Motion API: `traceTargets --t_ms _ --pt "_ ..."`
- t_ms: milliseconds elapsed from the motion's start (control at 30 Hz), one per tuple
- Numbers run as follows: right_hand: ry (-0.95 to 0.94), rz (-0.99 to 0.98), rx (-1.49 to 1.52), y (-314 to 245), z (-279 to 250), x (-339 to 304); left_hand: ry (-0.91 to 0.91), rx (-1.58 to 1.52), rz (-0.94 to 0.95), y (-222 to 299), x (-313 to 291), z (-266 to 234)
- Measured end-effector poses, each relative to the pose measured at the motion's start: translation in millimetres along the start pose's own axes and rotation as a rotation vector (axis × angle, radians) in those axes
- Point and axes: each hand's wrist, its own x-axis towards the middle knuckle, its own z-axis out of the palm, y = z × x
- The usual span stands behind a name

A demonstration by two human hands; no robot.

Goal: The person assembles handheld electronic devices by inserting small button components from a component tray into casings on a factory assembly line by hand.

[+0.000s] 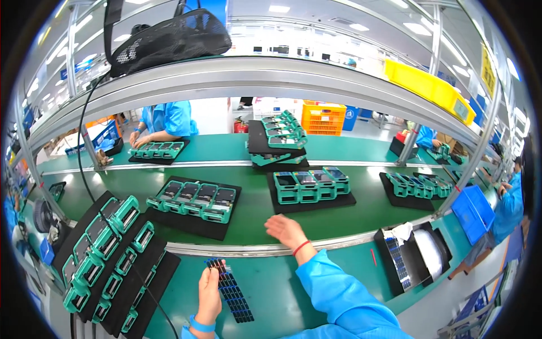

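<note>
My left hand (209, 296) grips a dark sheet (235, 295) near its top end; rows of small black rectangles with blue edges cover it. Over the near edge of the green belt, my right hand (285, 230) reaches out with fingers extended and holds nothing. Just beyond it, several green-framed devices (309, 186) stand in a row on a black board (333, 203). A similar row of green frames (195, 200) sits on another black board (217, 230) to the left. My right hand appears apart from both boards.
Stacked black boards with green frames (107, 240) lean at the left. A black box (389, 265) with similar sheets and a blue bin (473, 213) stand at the right. Overhead runs a metal shelf (271, 76) with a yellow tray (426, 87). A co-worker (169, 120) handles frames across the belt.
</note>
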Motion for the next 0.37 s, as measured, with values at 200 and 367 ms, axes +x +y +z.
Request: traceTargets --t_ms 200,367 --pt "-0.207 0.26 -0.36 58.1 83.0 31.4 0.041 -0.005 0.037 -7.6 4.6 -15.5" --pt "0.093 0.221 -0.482 74.0 118.7 45.9 0.063 0.005 0.035 -3.4 6.3 -20.7"
